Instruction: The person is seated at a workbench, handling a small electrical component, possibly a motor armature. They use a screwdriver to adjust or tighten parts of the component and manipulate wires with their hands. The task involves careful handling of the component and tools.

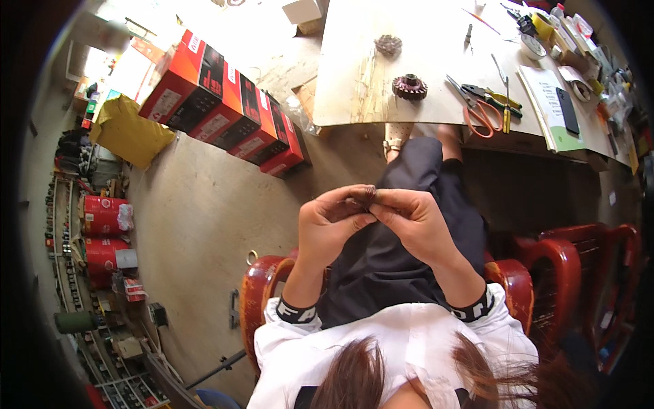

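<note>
Above my lap, my left hand [329, 217] and my right hand [411, 214] meet at the fingertips. Between them they pinch a small dark reddish-brown piece [370, 193], perhaps a bundle of fine wire; the fingers cover most of it. Beyond my hands, a toothed round metal part [410, 87], like a small motor core, lies near the front edge of the worktable [347, 102]. Farther back on the table sits a crumpled brownish clump [388, 45], too unclear to name.
Orange-handled scissors [482, 115], pliers [493, 97] and a yellow-handled screwdriver [506, 115] lie right of the core. A phone [567, 111] rests on papers [541, 97]. Red-and-black cartons [219, 102] stand left of the table. Wooden chair arms [255, 291] flank me.
</note>
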Action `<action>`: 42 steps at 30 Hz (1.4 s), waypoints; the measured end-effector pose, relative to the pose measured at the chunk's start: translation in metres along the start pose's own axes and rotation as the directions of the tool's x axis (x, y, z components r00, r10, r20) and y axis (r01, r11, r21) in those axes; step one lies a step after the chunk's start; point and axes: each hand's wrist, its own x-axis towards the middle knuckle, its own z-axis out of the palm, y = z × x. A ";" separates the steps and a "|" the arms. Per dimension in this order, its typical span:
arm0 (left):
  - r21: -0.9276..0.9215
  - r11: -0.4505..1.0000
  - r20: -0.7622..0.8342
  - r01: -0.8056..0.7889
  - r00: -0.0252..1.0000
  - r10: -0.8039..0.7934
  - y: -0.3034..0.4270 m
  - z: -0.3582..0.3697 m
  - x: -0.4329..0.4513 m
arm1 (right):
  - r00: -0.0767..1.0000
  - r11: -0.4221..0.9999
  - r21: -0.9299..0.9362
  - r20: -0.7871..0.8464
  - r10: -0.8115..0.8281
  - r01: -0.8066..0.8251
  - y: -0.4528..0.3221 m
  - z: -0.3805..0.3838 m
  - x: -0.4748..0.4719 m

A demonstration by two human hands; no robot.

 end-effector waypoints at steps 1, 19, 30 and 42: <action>-0.031 0.999 -0.004 -0.017 1.000 0.017 -0.001 -0.002 -0.001 | 0.999 0.999 -0.020 0.018 -0.041 0.041 0.001 0.002 0.002; 0.093 0.988 -0.122 -0.122 0.984 0.133 0.036 -0.002 -0.020 | 0.866 0.769 -0.461 -0.004 -0.500 0.442 -0.027 0.024 -0.002; 0.684 0.687 -0.032 -0.246 0.931 0.364 0.054 0.017 -0.021 | 0.778 0.606 -0.542 0.155 -0.608 0.582 -0.034 0.012 0.000; 0.693 0.670 -0.018 -0.266 0.922 0.386 0.053 0.021 -0.017 | 0.717 0.557 -0.571 0.082 -0.692 0.603 -0.023 0.015 -0.002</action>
